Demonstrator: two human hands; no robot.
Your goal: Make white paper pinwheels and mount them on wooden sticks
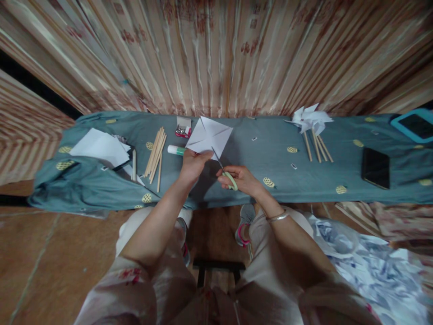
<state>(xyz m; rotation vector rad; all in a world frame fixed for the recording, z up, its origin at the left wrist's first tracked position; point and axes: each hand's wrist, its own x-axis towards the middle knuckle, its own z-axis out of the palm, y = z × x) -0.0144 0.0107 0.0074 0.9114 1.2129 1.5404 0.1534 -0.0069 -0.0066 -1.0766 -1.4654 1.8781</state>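
My left hand (193,164) pinches the lower left corner of a white paper square (208,135) above the cloth. Slits run inward from some of the paper's corners. In my right hand (241,178) is a pair of scissors (231,180) with pale green handles, its blades reaching over the paper's lower corner. A glue stick (176,150) with a green label lies beside my left hand, partly hidden by it. Behind it stands an opened small red and white box (183,128) of shiny metal pieces.
Wooden sticks (155,155) and white paper sheets (99,146) lie on the left. At right are several paper pinwheels (311,121) on sticks, a black phone (375,168) and a blue-framed device (414,125). A bag of paper scraps (365,266) sits at lower right. A curtain (216,58) hangs behind.
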